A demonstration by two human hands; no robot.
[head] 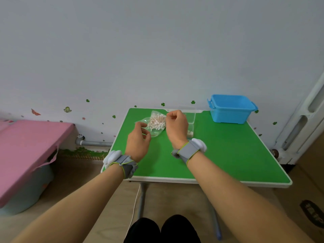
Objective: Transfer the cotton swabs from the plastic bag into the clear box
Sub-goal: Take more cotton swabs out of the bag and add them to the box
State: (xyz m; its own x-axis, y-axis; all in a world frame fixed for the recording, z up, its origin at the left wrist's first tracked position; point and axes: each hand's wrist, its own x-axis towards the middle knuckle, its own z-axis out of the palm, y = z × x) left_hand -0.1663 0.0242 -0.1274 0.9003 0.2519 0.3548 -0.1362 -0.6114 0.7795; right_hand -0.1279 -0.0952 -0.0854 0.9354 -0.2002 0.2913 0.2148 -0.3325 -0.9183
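A clear plastic bag [155,124] full of cotton swabs [156,122] lies on the green table [228,151] towards its far edge. My left hand [138,140] curls around the bag's near left edge by the red zip line. My right hand [175,127] is closed, its thumb and finger pinched at the bag's far right corner. The clear box [191,118] stands just right of the bag, partly hidden behind my right hand. A few swabs [189,132] show in its near part.
A blue plastic bin [231,109] stands at the table's far right corner against the wall. A pink-covered box [26,146] sits on the floor to the left. A radiator [305,120] runs along the right. My knees [163,230] are under the near edge.
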